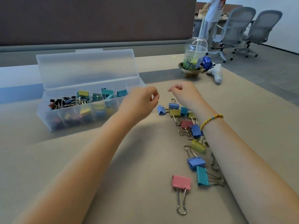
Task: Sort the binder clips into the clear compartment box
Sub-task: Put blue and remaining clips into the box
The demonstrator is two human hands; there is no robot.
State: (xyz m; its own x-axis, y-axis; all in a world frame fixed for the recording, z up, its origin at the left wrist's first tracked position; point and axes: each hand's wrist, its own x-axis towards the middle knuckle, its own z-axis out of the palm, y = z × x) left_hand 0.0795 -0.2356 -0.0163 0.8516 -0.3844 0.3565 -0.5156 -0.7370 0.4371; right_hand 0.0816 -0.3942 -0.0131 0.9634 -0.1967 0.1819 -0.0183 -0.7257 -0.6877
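Counts on the table (129, 159)

One clear compartment box (84, 110), one lidded drink cup (195, 54), two office chairs (233, 29) behind, roughly a dozen loose binder clips (181, 181); the clips inside the box are too jumbled to count.

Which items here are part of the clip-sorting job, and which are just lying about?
Part of the job: clear compartment box, lid open; loose binder clips on the table; pink clip nearest the camera.

Lying about: iced drink cup in its holder; white and blue object beside it; office chairs behind.
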